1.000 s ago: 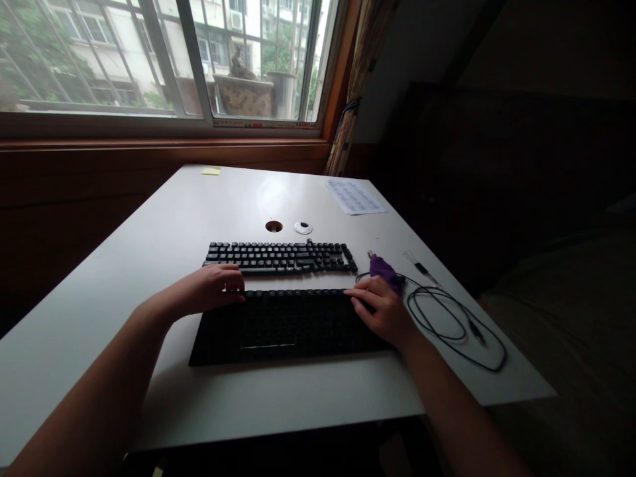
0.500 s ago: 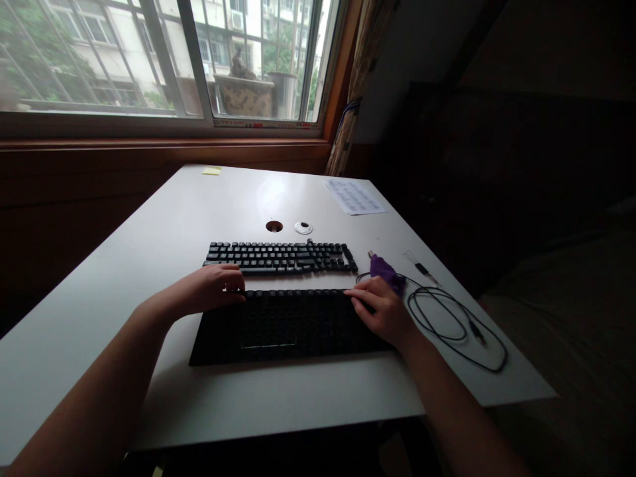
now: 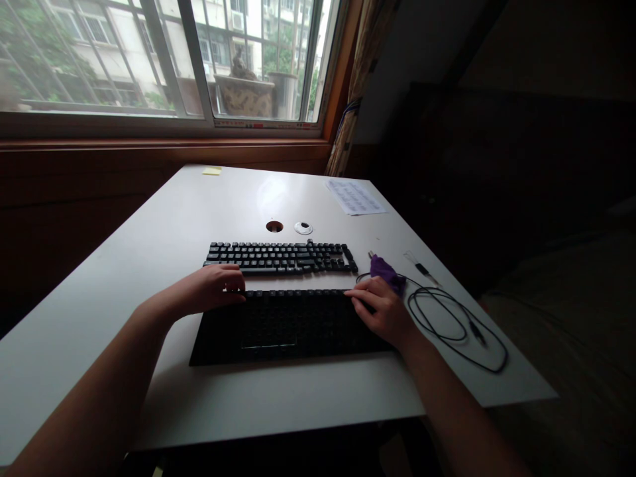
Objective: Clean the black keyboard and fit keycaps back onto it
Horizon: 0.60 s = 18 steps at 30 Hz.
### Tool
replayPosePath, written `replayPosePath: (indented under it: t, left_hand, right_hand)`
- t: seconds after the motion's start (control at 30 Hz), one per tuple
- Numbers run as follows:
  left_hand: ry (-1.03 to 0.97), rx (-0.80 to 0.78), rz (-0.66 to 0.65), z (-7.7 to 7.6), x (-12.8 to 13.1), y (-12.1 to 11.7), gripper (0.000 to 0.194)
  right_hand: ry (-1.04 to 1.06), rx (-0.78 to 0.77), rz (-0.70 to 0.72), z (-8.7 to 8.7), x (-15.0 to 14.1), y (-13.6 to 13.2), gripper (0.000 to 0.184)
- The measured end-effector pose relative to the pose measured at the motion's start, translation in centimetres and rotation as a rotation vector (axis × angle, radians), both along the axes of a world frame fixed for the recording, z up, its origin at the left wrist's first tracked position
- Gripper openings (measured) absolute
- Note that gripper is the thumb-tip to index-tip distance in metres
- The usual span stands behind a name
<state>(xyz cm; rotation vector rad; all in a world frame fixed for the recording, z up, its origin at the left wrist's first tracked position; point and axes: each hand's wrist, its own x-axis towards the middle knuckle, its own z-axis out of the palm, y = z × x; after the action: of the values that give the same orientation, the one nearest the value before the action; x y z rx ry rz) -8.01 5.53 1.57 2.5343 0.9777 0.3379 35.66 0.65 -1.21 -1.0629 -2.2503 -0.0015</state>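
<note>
A black keyboard (image 3: 298, 334) lay near the front edge of the white counter (image 3: 114, 285), its long side roughly along that edge, with a row of keys showing along its back and the rest too dark to read. The left hand (image 3: 221, 286) was curled at the back left of it, thumb and bent fingers only slightly apart at the row's left end; whether a key was pinched between them could not be told. The right hand (image 3: 381, 308) rested at the back right, fingers bent and close together, a fingertip touching the row's right end; what lay under the palm was hidden. Just behind, toward the counter's far edge, a block of black keys (image 3: 258, 256) was laid out in rows, the white surface showing through a gap near its right end. To the right, toward the counter's right edge, lay a purple cloth (image 3: 386, 274) and a looped cable (image 3: 477, 333). The step in hand seemed to be work on the back row, with both hands at its ends; as a judgement, the next move called for light, even fingertip contact there and a board kept from sliding.
</note>
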Motion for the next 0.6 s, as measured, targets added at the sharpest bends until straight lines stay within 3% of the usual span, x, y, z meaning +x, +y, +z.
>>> replayPosePath:
  t: [0.6]
  left_hand:
    - [0.007,-0.006,0.013,-0.05,0.0,0.03,0.016]
  right_hand:
    - [0.002,0.003,0.007,-0.11,0.06,-0.03,0.025]
